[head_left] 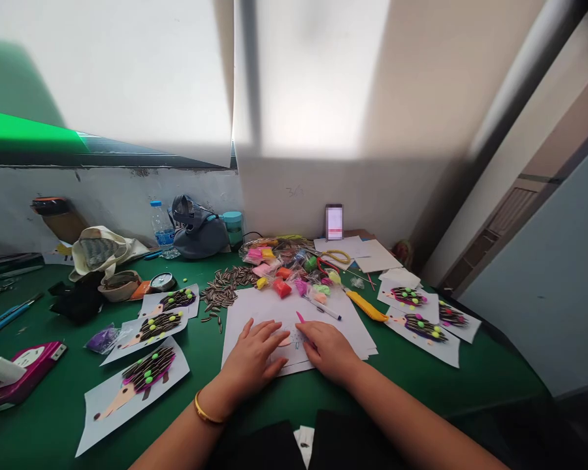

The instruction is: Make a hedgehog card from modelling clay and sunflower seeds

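White paper [284, 305] toward near edge of tabletop [200, 346]: likely light, bends easily; better held by bare corners. Left hand [255, 352]: fingers spread over it. Right hand [330, 346]: fingers curled; whether pinching pink strip [300, 317], cannot tell.

2 hands [259, 346], 6 hedgehog pics [148, 370], 1 ph [334, 223], 1 cutter [365, 305].

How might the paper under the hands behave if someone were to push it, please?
The paper would probably bend easily, as it looks thin. Its sheets might slip over one another, since their edges sit unevenly at the lower right. A push could also carry along the pen, which lies on top.
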